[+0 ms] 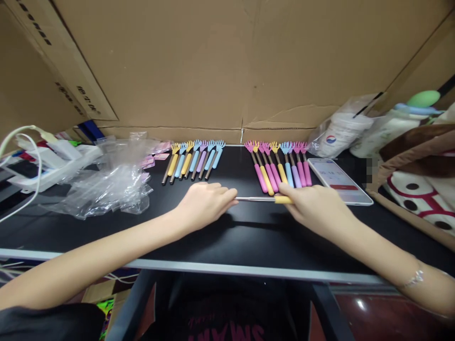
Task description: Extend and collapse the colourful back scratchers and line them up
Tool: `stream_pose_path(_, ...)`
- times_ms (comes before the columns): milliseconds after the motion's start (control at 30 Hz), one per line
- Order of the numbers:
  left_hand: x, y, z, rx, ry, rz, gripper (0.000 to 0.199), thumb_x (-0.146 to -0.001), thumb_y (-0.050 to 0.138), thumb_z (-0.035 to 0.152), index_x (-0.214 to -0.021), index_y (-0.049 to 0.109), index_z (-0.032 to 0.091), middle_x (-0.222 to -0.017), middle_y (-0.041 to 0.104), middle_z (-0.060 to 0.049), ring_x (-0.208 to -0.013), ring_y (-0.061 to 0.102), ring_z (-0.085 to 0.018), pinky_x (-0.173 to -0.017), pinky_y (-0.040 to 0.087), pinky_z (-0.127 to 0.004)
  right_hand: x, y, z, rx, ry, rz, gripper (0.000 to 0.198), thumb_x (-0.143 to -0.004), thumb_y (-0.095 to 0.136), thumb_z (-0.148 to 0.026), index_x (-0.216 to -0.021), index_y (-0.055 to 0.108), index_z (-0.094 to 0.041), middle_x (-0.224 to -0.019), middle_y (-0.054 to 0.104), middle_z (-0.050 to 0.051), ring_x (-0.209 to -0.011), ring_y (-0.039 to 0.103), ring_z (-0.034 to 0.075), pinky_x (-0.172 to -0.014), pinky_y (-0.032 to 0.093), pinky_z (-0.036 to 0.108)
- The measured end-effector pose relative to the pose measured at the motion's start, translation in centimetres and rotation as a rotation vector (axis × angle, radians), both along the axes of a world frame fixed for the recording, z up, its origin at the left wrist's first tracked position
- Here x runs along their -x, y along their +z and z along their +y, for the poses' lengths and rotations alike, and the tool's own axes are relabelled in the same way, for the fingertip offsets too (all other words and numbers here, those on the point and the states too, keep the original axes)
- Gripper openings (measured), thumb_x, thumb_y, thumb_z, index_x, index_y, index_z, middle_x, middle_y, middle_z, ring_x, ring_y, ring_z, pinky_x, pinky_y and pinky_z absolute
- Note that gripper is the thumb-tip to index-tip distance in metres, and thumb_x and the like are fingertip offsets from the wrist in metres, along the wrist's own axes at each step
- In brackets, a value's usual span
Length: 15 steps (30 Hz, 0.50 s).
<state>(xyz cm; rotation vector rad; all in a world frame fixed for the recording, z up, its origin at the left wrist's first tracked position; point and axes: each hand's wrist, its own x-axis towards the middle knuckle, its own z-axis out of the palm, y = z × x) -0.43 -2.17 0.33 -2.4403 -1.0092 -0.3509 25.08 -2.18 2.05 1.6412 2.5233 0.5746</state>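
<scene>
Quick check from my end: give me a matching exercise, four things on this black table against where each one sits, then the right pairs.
Things:
1. crumpled clear plastic bags
2. white smartphone with lit screen
3. yellow-handled telescopic metal back scratcher
4. white paper cup with red-blue logo

Places:
A. far right, by the cardboard wall
B. between the left hand and right hand
C. left side of the table
D. flat, right of the pink-handled row

Pairs: 1-C, 2-D, 3-B, 4-A
</scene>
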Motion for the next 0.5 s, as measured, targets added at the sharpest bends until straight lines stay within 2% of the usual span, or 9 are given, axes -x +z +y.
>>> stream_pose_path(67,-0.9,0.1,-0.3,0.039,0.022,-0.004,0.033,-0.096,0.037,0.038,-0.076,0.054,0.018,-0.061,0.057,0.000,-0.056,0.054,-0.013,-0.047,0.021,-0.026,1.1,0.0,-0.3,-0.001,0.022,0.021,0.027,-0.084,0.042,-0.026,-0.103,0.061,-0.023,-0.068,0.066,0.004,-0.055,0.057,0.016,-0.050,0.014,0.025)
stream_pose_path(200,-1.4,0.6,-0.5,0.022,0.078,-0.040,0.031,-0.095,0.042,0.038,-0.074,0.055,0.018,-0.062,0.057,-0.001,-0.059,0.056,-0.015,-0.048,0.019,-0.026,2.0,0.1,-0.2,0.015,0.005,0.056,0.026,-0.084,0.042,-0.026,-0.102,0.060,-0.024,-0.069,0.066,0.004,-0.059,0.059,0.017,-0.050,0.015,0.025)
stream_pose_path(367,-1.5,0.7,-0.4,0.020,0.062,-0.039,0.029,-0.094,0.044,0.038,-0.075,0.054,0.019,-0.063,0.059,0.000,-0.059,0.056,-0.015,-0.047,0.017,-0.027,1.9,-0.1,-0.1,0.035,0.001,0.068,0.026,-0.085,0.042,-0.027,-0.102,0.060,-0.024,-0.068,0.066,0.004,-0.060,0.059,0.018,-0.049,0.015,0.024)
stream_pose_path(500,-1.2,0.4,0.0,-0.036,0.018,-0.035,0.030,-0.095,0.042,0.038,-0.075,0.053,0.018,-0.061,0.058,0.001,-0.057,0.053,-0.014,-0.047,0.015,-0.027,1.6,-0.4,0.0,-0.047,0.038,0.067,0.024,-0.085,0.041,-0.030,-0.097,0.062,-0.023,-0.064,0.064,0.003,-0.053,0.056,0.016,-0.048,0.012,0.024)
